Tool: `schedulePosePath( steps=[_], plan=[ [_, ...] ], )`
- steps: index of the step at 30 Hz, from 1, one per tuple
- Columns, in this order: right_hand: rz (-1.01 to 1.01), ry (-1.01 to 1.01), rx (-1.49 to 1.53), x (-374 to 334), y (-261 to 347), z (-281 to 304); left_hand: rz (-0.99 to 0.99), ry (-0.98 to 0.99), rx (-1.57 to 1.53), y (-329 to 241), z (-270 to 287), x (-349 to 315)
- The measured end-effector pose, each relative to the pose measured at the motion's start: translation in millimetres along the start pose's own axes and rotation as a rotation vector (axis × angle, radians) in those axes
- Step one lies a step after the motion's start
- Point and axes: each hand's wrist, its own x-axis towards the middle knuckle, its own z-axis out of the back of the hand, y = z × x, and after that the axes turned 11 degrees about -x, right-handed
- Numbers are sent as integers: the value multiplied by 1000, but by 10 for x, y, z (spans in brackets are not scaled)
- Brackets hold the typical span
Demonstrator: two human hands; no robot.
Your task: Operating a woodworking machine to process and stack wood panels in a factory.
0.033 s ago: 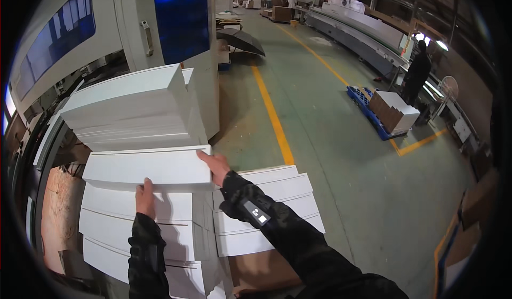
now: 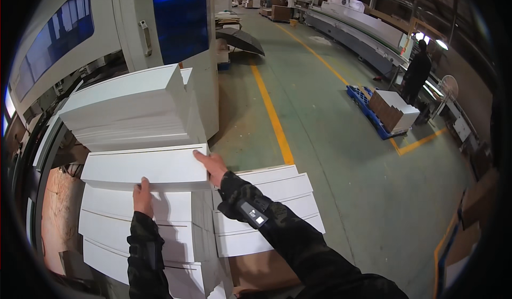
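Observation:
A long white panel (image 2: pixel 133 166) with a thin groove along its far edge tops a small pile of similar panels. My right hand (image 2: pixel 212 168) grips the pile's right end, thumb on the top face and fingers down the side. At the near edge, my left hand (image 2: pixel 143 199) has its thumb up against the panel; its other fingers are hidden below. Both hands are closed on it. Just beyond stands a taller stack of white panels (image 2: pixel 122 107). Nearer me, more grooved white panels (image 2: pixel 144 208) lie in overlapping rows.
Another group of white panels (image 2: pixel 272 203) lies to the right, above brown board (image 2: pixel 261 272). A machine with a blue window (image 2: pixel 181 22) stands at the far left. Across the aisle, a person in dark clothes (image 2: pixel 418 72) stands by a blue pallet (image 2: pixel 368 110) with stacked panels.
Both hands and the panel between them have shifted very slightly to the left. The grip looks the same.

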Motion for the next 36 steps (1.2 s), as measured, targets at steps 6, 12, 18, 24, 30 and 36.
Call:
schedulePosePath(
  steps=[6,12,18,24,30,36],
  plan=[
    [3,172,-197,339,-227,80,30,-76,-196,104,-66,422],
    [42,236,-404,248,-404,-120,108,-130,-232,147,327,556],
    [141,-86,-801,-276,-1284,1737,143,-175,-118,98,-198,552],
    [240,-837,-1050,-2993,-1797,5347,17,293,265,-1429,-1961,-2210],
    [-402,-888,-979,-4026,-2944,6570,979,575,478,1748,-2294,-3793],
    [-466,-438,-664,-2924,-3365,6304,941,-79,-343,4602,-1687,-3857]
  ],
)
